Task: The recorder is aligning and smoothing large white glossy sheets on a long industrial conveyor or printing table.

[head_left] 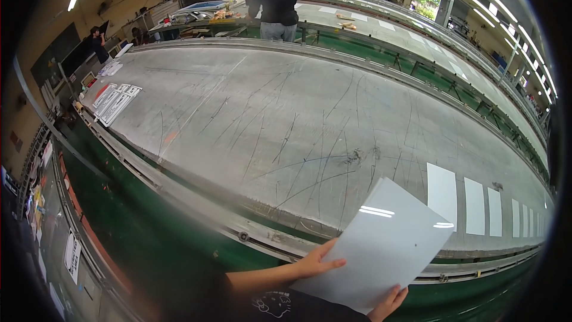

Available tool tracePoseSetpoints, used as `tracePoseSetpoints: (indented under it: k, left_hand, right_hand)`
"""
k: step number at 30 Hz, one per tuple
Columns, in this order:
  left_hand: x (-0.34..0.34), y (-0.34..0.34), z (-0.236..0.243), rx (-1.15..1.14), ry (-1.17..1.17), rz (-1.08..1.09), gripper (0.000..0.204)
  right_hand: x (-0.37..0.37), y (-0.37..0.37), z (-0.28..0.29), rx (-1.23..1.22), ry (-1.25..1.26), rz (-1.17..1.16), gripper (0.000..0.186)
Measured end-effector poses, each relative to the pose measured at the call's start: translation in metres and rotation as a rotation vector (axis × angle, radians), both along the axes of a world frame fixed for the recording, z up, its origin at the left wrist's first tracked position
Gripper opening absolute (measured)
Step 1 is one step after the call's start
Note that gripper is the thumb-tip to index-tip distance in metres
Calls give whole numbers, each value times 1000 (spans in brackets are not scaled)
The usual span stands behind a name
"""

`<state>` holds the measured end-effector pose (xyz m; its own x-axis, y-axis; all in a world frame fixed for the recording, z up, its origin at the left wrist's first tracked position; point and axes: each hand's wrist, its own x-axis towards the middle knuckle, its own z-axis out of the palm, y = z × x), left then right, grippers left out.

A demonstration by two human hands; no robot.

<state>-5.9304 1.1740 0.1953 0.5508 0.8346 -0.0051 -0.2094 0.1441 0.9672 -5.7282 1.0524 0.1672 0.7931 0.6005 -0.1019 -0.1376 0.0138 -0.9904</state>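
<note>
A glossy white rectangular sheet (387, 241), perhaps a stack of several, is tilted in front of my body and reflects the ceiling lights. My left hand (319, 263) grips its left edge, with the thumb lying on the top face. At the lower right edge, my right hand (389, 304) holds it with curled fingers partly hidden by the sheet. Beyond it stretches a long grey worktable (250, 119), its surface scratched and stained. To the right, a white sheet (441, 197) lies flat on that table, and several more follow in a row toward the far right end.
A metal rail (244, 237) runs along the table's near edge above a green floor (161, 214). Printed black-and-white sheets (116, 104) lie at the far left end. A person in black (275, 3) stands behind the table. Parallel long tables (381, 30) fill the background.
</note>
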Motion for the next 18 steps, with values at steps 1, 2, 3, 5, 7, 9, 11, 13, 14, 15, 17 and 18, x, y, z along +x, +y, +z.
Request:
tracePoseSetpoints:
  k: [1,2,3,5,7,9,11,13,14,15,17,18]
  left_hand:
    - [2,-6,4,27,48,-44,55]
    - [5,-11,8,54,86,-98,56]
    - [7,-13,12,32,53,-146,55]
    - [14,-17,19,53,75,-163,54]
    - [22,-23,26,137,88,-198,54]
    - [33,-29,29,146,163,-198,55]
    - [52,-33,29,253,170,-170,55]
    - [76,-40,27,221,178,-206,55]
    - [91,-46,25,220,160,-205,55]
    - [109,-52,22,221,179,-228,54]
    - [150,-70,15,221,188,-227,52]
    - [173,-80,13,231,153,-192,50]
  right_hand:
    - [-2,-9,1,-67,-120,-51,37]
    - [-2,-17,3,-137,-242,-101,40]
    - [1,-25,6,-176,-199,-38,45]
    - [5,-35,9,-174,-242,-70,45]
    - [9,-44,11,-178,-269,-123,44]
    - [17,-52,13,-25,-318,-140,40]
    - [32,-64,16,-46,-394,-165,37]
    - [50,-80,19,-83,-466,-205,34]
    - [62,-87,18,-68,-434,-189,34]
    - [74,-97,18,-49,-385,-202,35]
    - [104,-121,15,-42,-306,-208,33]
    - [120,-134,13,-24,-242,-263,33]
